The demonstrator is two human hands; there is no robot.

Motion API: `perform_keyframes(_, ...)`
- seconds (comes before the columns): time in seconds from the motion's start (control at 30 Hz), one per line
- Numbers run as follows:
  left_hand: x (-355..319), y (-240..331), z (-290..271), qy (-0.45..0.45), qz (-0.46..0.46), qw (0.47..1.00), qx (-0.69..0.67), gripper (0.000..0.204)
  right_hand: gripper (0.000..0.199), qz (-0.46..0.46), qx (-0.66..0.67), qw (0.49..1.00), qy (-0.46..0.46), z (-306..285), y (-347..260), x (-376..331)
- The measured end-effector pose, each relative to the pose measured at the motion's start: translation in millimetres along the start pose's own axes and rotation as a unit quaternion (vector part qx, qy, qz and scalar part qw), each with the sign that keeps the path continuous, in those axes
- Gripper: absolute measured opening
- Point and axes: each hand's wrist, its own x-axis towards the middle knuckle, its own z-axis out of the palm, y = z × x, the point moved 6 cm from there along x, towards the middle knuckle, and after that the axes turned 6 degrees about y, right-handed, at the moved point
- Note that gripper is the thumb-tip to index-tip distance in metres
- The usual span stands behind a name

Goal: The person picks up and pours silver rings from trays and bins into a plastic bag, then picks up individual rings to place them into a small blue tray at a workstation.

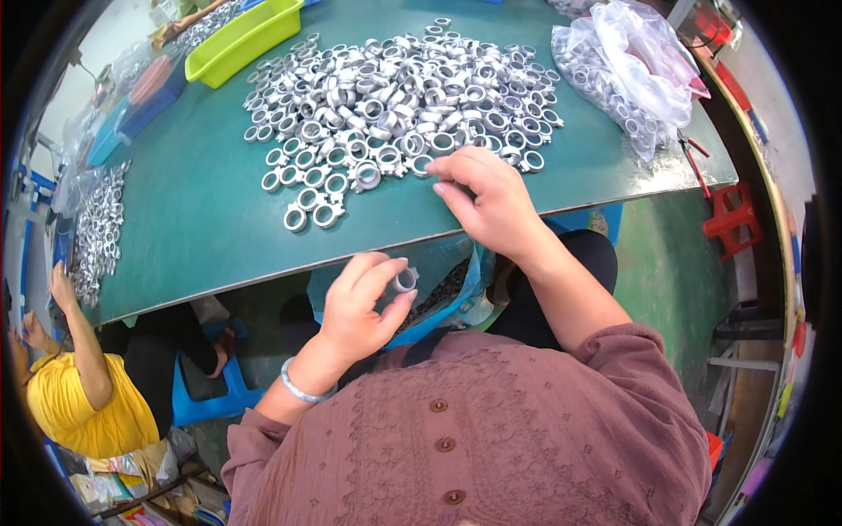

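My left hand point(358, 302) is closed on a grey metal ring clamp point(405, 280), pinched between thumb and fingertips just off the table's front edge. My right hand point(488, 195) reaches over the table at the near side of a wide heap of the same ring clamps point(377, 96). Its index fingertip is at the edge of one loose ring clamp point(422, 165), and a gap shows between thumb and index finger. Several ring clamps point(311, 203) lie apart from the heap, at its near left.
The green table point(202, 210) also bears a yellow-green tub point(246, 44) and plastic bags of rings point(618, 70). Red-handled pliers point(695, 167) lie near its right edge. Below hangs a blue bag point(469, 298). A person in yellow point(96, 403) sits at left, by another parts pile point(101, 232).
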Motion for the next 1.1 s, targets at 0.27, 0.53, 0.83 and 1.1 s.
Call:
perform_keyframes(0.27,-9.1,-16.9,14.2,-0.075,0.026,0.987,0.143,0.037,0.013,-0.034,-0.096,0.994,-0.029,15.2,3.1,6.2)
perform_keyframes(0.53,6.3,-12.4,-1.1,0.057,-0.223,0.935,-0.269,0.048,0.009,0.118,0.281,0.952,-0.022,13.8,-15.8,-15.0)
perform_keyframes(0.83,16.4,-11.2,1.0,0.072,-0.146,0.944,-0.288,0.039,0.013,0.068,0.306,0.949,-0.034,19.0,-26.7,-24.6)
perform_keyframes(1.1,12.9,-12.8,-3.3,0.072,-0.129,0.964,-0.22,0.038,0.022,0.092,0.313,0.944,-0.049,15.6,-30.9,-25.0)
